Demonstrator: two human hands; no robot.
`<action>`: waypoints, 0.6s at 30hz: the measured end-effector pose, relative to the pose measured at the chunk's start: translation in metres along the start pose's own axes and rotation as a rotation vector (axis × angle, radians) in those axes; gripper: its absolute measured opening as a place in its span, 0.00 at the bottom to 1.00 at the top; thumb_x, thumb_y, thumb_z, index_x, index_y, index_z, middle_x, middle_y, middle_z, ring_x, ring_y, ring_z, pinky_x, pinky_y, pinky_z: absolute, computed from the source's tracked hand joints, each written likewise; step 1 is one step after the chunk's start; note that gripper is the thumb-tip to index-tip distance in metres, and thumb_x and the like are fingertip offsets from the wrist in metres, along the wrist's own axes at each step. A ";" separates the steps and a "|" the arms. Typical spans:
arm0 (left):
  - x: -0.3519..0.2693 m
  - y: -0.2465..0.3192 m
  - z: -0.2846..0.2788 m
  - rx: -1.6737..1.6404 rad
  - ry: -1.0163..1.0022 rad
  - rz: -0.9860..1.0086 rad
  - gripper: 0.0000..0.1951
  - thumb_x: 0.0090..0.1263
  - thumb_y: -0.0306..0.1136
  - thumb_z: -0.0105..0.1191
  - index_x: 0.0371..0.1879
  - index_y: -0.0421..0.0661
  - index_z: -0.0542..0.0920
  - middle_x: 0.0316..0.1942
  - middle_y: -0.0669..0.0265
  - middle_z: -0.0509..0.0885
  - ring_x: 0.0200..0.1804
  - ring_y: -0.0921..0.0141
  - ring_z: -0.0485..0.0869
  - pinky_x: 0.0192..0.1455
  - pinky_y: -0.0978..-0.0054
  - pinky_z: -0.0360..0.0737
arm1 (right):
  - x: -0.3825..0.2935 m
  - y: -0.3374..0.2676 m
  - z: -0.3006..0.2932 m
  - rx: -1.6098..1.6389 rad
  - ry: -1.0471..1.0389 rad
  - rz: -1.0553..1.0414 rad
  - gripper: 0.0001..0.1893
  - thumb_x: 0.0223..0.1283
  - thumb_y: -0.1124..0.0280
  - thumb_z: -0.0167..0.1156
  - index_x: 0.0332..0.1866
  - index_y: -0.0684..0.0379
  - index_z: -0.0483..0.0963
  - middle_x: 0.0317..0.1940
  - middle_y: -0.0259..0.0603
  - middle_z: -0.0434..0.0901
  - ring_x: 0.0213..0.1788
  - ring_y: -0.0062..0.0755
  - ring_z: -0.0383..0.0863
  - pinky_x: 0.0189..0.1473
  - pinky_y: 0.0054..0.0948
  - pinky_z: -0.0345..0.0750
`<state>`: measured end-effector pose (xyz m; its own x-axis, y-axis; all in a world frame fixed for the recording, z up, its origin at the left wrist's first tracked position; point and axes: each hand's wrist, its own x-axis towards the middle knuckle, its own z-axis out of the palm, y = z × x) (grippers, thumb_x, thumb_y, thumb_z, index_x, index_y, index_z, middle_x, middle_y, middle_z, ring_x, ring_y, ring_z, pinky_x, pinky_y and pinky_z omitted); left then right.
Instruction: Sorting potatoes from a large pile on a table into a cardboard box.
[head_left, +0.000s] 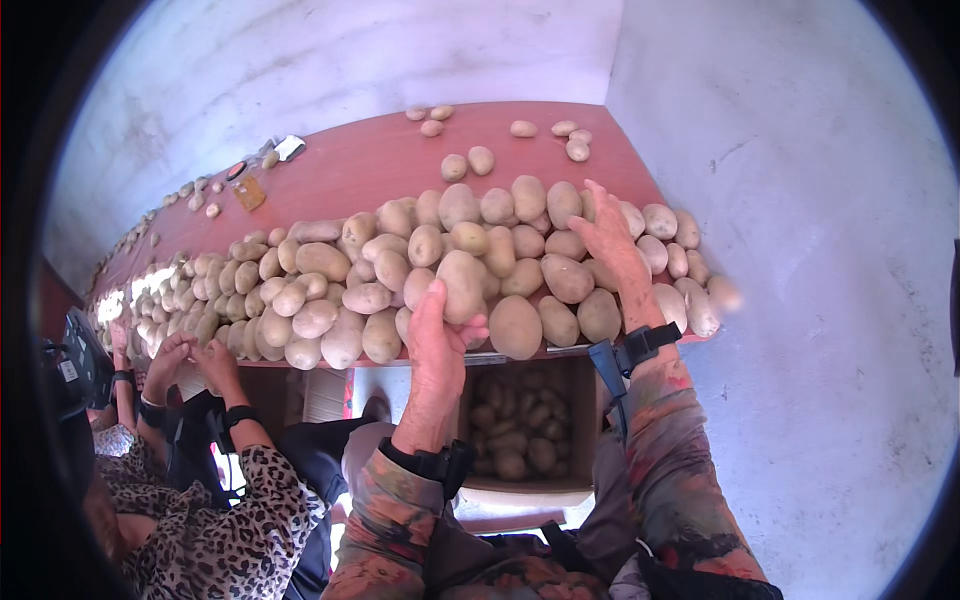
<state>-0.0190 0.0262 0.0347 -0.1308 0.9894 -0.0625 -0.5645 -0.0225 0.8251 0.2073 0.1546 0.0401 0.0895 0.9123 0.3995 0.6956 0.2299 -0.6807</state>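
My left hand holds a large potato between thumb and fingers, over the front part of a long heap of potatoes. My right hand reaches over the right part of the heap, its fingers spread beside an upright potato in the back row. Whether its fingertips touch a potato, I cannot tell. Below the table's front edge, a cardboard box with potatoes in it stands between my knees.
The red table meets walls behind and at right. Small loose potatoes lie toward its back. An orange-brown block and small items lie at back left. A co-worker's hands are close on my left, with another person beyond.
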 end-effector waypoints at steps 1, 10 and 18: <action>0.000 -0.001 0.000 0.001 0.001 0.000 0.21 0.69 0.48 0.47 0.45 0.40 0.74 0.34 0.63 0.80 0.28 0.72 0.80 0.30 0.75 0.80 | 0.002 0.006 0.001 0.001 -0.001 0.001 0.33 0.49 0.67 0.59 0.64 0.61 0.60 0.54 0.62 0.68 0.59 0.56 0.67 0.62 0.40 0.65; 0.002 -0.004 0.002 -0.016 0.009 -0.027 0.20 0.70 0.47 0.46 0.47 0.41 0.74 0.35 0.64 0.80 0.29 0.72 0.80 0.30 0.75 0.79 | 0.011 0.024 0.005 0.077 -0.151 -0.003 0.31 0.49 0.69 0.62 0.62 0.59 0.63 0.53 0.58 0.70 0.58 0.53 0.68 0.61 0.39 0.66; 0.002 -0.008 0.007 0.034 0.012 -0.041 0.19 0.70 0.46 0.45 0.47 0.41 0.75 0.34 0.64 0.80 0.27 0.73 0.79 0.30 0.76 0.78 | 0.018 0.041 0.015 0.086 -0.166 -0.015 0.29 0.46 0.64 0.66 0.57 0.56 0.68 0.49 0.55 0.70 0.55 0.51 0.69 0.58 0.39 0.68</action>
<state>-0.0094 0.0295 0.0315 -0.1175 0.9877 -0.1033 -0.5417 0.0235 0.8403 0.2272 0.1859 0.0101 -0.0440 0.9503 0.3082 0.6316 0.2655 -0.7284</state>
